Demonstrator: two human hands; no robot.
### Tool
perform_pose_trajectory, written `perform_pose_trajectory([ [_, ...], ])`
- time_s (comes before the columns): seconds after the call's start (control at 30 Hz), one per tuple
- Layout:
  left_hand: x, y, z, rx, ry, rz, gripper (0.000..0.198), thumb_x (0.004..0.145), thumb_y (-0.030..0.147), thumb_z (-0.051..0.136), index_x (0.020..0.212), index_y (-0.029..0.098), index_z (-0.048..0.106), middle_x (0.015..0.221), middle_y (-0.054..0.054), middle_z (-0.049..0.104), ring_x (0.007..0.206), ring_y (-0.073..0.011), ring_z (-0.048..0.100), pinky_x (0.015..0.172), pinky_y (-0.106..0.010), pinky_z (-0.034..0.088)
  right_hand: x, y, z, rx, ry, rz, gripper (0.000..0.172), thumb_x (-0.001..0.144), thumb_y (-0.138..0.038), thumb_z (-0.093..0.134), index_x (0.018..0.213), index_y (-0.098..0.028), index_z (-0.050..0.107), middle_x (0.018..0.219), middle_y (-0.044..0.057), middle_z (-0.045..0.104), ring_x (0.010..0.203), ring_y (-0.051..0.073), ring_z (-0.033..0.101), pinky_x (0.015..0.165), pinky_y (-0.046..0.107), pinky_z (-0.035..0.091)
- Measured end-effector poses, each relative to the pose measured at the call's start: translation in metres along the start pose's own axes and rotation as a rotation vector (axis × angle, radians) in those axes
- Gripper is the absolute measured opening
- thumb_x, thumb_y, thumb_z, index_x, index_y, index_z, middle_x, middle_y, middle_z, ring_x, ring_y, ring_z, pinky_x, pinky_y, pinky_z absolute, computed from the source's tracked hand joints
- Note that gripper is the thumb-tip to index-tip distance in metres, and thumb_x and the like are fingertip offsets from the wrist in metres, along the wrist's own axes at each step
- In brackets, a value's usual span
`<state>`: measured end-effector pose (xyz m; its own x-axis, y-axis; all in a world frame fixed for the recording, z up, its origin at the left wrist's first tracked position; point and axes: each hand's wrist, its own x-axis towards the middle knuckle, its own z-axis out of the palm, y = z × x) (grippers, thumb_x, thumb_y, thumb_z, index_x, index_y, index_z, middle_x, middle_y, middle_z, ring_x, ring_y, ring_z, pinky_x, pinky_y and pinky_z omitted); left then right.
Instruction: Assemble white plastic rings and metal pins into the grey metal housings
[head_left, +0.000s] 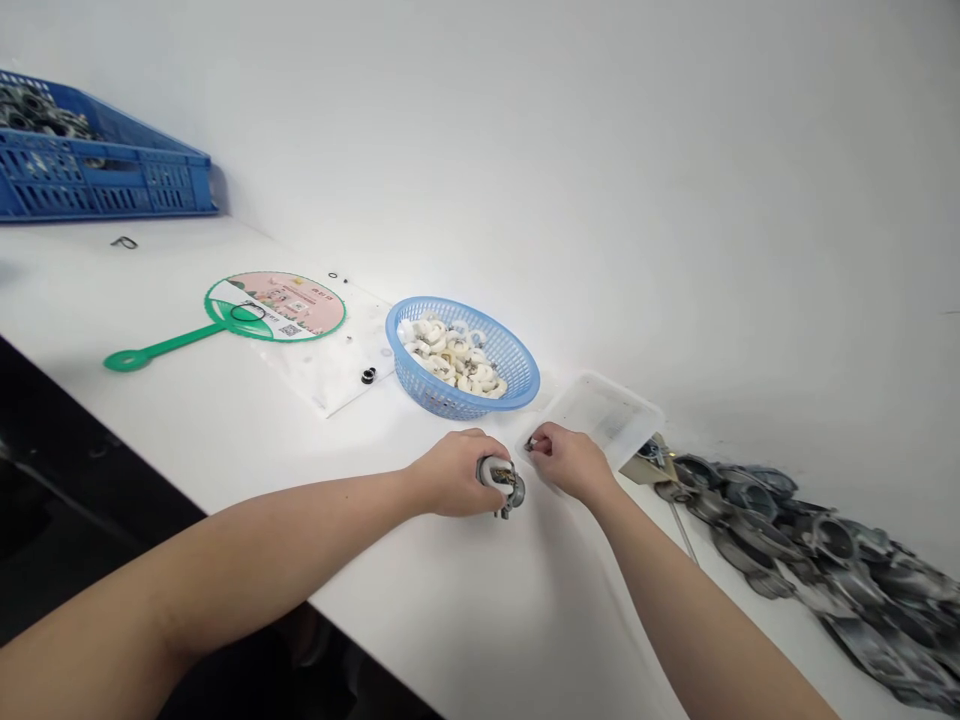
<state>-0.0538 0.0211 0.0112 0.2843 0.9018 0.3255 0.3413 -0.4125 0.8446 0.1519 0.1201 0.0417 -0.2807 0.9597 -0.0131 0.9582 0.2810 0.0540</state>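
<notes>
the left hand's fingers [480, 463] curl closed around a grey cast-metal fitting [510, 490] on the white table [360, 470]; it looks heavy and stiff, best held by its body. the right hand's fingers [536, 442] pinch something small [529, 446] beside a clear plastic tray [604, 415], near a blue basket [517, 345] of white rings [450, 355].

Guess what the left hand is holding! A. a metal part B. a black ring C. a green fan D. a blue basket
A: the left hand is curled around a metal part, which pokes out past the fingers.
</notes>
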Motion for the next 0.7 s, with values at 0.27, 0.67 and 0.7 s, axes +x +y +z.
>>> perform_pose_trajectory([
  [0.27, 0.0012, 0.0019, 0.0013, 0.002, -0.008, -0.02, 0.032, 0.058, 0.022, 0.068, 0.09, 0.021, 0.065, 0.09, -0.003, 0.061, 0.081, -0.0176, 0.058, 0.075, -0.028, 0.048, -0.0015, 0.0026, 0.0006, 0.036, 0.017, 0.012, 0.021, 0.073, -0.014, 0.053, 0.093, -0.02, 0.056, 0.077, 0.001, 0.068, 0.072, 0.015, 0.058, 0.054, 0.022, 0.028],
  [0.67, 0.0011, 0.0023, 0.0018, -0.021, 0.001, -0.01, 0.031, 0.058, 0.022, 0.068, 0.089, 0.021, 0.065, 0.09, -0.003, 0.062, 0.082, -0.0179, 0.058, 0.076, -0.028, 0.047, -0.0023, 0.0074, 0.004, 0.078, -0.031, 0.005, 0.033, 0.074, -0.012, 0.049, 0.107, -0.017, 0.049, 0.082, 0.002, 0.065, 0.072, 0.015, 0.057, 0.056, 0.022, 0.029],
  [0.7, 0.0008, 0.0028, 0.0015, -0.021, -0.001, -0.013, 0.031, 0.058, 0.022, 0.068, 0.089, 0.021, 0.065, 0.09, -0.003, 0.062, 0.082, -0.0179, 0.058, 0.076, -0.028, 0.047, -0.0024, 0.0082, 0.0039, 0.085, -0.036, 0.001, 0.034, 0.073, -0.012, 0.05, 0.107, -0.018, 0.049, 0.082, 0.002, 0.065, 0.073, 0.015, 0.057, 0.056, 0.022, 0.03],
])
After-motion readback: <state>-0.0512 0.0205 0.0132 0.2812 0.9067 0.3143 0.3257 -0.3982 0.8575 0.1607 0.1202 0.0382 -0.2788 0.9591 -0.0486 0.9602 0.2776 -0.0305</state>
